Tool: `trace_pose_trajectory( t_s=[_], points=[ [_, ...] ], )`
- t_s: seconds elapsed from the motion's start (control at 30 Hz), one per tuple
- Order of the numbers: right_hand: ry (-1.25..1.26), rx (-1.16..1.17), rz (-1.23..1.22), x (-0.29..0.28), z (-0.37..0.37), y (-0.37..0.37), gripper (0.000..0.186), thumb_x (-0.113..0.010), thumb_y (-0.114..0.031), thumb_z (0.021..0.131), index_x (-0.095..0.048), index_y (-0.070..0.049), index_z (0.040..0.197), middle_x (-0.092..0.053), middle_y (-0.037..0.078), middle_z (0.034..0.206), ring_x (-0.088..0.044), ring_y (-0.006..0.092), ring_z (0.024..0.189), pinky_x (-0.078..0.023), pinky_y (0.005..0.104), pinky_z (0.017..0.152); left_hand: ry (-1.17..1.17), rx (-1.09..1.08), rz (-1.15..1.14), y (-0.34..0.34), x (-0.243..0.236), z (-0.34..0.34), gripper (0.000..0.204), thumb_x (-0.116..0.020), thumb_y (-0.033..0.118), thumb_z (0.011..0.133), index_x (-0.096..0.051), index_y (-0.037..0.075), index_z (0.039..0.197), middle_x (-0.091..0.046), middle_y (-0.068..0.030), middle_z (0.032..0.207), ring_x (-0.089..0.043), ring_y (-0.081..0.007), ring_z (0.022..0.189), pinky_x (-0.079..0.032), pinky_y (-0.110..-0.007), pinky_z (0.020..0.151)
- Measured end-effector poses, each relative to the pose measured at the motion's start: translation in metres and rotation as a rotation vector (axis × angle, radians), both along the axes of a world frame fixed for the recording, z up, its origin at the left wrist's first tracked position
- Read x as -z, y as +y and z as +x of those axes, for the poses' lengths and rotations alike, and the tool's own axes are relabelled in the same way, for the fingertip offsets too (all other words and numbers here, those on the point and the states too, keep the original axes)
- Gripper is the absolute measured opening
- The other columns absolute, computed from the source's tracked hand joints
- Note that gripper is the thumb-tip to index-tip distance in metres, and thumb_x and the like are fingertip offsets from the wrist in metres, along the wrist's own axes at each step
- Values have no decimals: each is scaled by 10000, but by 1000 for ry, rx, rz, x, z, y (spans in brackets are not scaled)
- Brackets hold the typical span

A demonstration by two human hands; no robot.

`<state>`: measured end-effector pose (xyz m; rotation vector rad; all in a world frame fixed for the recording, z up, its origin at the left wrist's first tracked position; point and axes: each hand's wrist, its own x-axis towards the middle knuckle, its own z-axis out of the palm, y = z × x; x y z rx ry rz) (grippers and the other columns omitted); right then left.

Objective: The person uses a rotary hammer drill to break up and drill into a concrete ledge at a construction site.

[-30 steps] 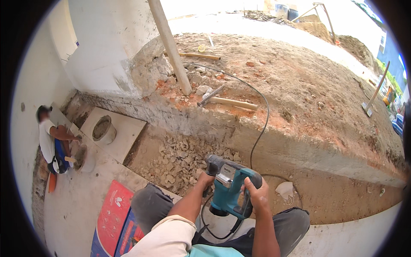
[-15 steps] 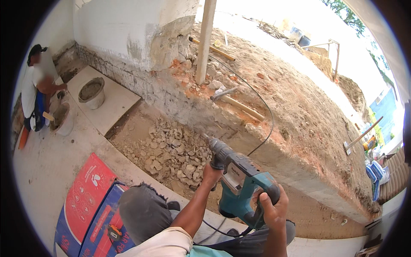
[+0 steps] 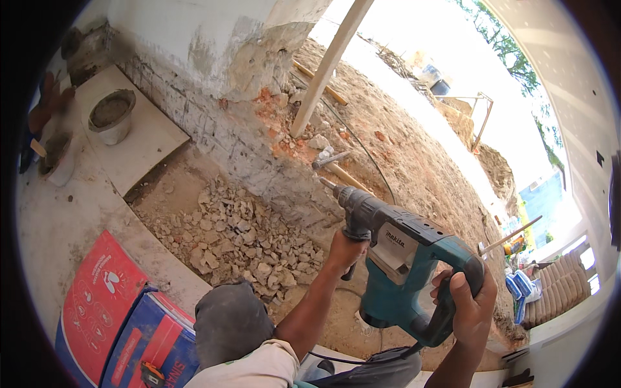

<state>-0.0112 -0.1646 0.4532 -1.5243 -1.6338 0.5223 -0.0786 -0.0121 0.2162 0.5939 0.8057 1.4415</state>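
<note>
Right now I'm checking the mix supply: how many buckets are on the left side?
2: one bucket on the pale board, another bucket nearer the left edge, by the co-worker. Others may be hidden.

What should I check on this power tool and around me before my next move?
1. Left grip secure: ok, closed on the front handle of the power tool.
2. Right grip secure: ok, wrapped round the rear handle.
3. Trigger released: cannot tell, hidden.
4. Gloves on: not ok, both hands are bare.
5. Cord well away from your legs: not ok, it runs close by your trouser leg.
6. Co-worker clear of the bit: ok, at the far left near the buckets.
</note>
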Motion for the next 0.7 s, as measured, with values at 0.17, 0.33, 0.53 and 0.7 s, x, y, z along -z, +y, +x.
trace_pose_trajectory(
  t_s=[0.17,0.33,0.53,0.7],
  points=[
    [12,-10,-62,-47,3,38,536,-686,-421,854,-569,43,1097,-638,101,750,-611,142,619,-498,255,553,-135,100,60,4,-40,-4,18,-644,19,833,-639,10,847,-591,-22,675,-519,-87,560,-396,-255,517],
    [-153,-38,-26,-79,13,100,570,-624,-514,846,-604,27,1025,-616,104,668,-594,148,543,-472,243,493,-172,28,106,34,-52,10,9,-635,18,866,-633,22,873,-545,2,651,-466,-54,552,-346,-228,499],
    [-294,-82,-77,-128,28,160,504,-634,-503,832,-613,-11,940,-609,91,650,-587,138,549,-472,267,543,-329,19,-108,75,-77,44,79,-674,73,825,-616,19,829,-562,-33,660,-495,-114,532,-422,-270,521],
    [-363,-278,-122,-150,35,188,545,-643,-504,826,-635,16,990,-606,79,666,-585,139,559,-477,273,541,-390,-80,-240,102,-88,61,24,-629,41,818,-609,29,819,-567,-61,663,-518,-150,539,-430,-297,522]
  ],
)
